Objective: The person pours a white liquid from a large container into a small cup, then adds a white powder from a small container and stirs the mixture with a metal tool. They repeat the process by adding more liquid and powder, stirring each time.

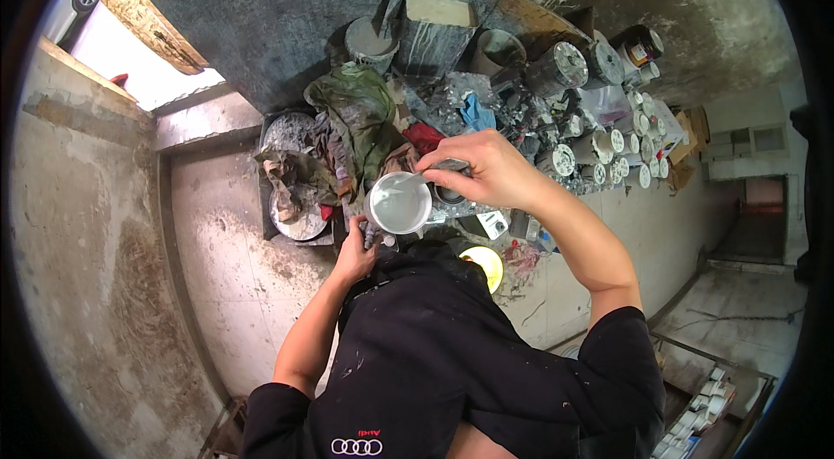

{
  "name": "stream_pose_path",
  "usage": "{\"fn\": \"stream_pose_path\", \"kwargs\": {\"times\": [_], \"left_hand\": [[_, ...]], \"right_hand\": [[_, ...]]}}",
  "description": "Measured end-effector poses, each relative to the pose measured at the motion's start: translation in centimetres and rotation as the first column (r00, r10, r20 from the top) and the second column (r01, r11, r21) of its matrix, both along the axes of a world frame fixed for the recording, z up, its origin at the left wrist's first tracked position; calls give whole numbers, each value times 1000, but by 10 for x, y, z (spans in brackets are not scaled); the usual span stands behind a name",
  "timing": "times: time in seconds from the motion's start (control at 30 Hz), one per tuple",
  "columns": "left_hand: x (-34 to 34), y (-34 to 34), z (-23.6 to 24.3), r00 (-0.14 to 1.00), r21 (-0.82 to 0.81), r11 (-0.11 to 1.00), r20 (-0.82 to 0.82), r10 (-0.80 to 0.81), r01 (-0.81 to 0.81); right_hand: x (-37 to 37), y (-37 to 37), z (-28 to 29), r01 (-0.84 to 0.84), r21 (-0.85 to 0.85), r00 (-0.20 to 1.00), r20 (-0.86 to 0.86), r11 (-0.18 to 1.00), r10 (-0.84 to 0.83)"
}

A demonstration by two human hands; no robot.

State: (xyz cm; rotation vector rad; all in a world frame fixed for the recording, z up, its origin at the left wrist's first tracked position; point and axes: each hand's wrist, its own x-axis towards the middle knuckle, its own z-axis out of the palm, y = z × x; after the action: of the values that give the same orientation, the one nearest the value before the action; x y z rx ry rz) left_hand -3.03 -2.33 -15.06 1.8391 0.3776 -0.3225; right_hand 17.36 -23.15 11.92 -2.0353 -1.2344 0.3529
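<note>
Over the cluttered bench, my right hand (491, 168) is closed around a spatula (448, 165). The spatula's far end dips into a white cup (400, 204) that holds a pale, whitish liquid or paste. Beside the cup's lower left edge is my left hand (354, 255), its fingers closed around something greyish that I cannot make out. Whether that hand also touches the cup is not clear. Left of the cup lie crumpled, stained rags (352, 112), green and brownish. A red cloth (423, 138) sits just beyond the cup.
Several paint-stained tubs and cans (569, 66) crowd the bench to the right. A bucket (372, 44) and a rectangular container (439, 25) stand at the back against the wall. Near my body is a yellow-lit round container (483, 267). A shelf with white containers (699, 411) is at lower right.
</note>
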Motion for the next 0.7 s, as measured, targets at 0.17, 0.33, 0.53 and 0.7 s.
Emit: {"fn": "stream_pose_path", "kwargs": {"times": [0.17, 0.33, 0.53, 0.7], "left_hand": [[-1, 0, 5, 1000, -11, 1000, 17, 1, -1], [0, -1, 4, 1000, 23, 1000, 11, -6, 5], [0, -1, -3, 999, 0, 1000, 34, -5, 5], [1, 0, -6, 999, 8, 1000, 51, -6, 6]], "right_hand": [[-1, -1, 2, 10, 7, 960, -279, 1000, -8], [1, 0, 2, 10, -12, 1000, -29, 1000, -10], [3, -1, 2, -10, 49, 995, -103, 999, 15], [4, -2, 3, -5, -98, 993, -119, 995, -6]]}}
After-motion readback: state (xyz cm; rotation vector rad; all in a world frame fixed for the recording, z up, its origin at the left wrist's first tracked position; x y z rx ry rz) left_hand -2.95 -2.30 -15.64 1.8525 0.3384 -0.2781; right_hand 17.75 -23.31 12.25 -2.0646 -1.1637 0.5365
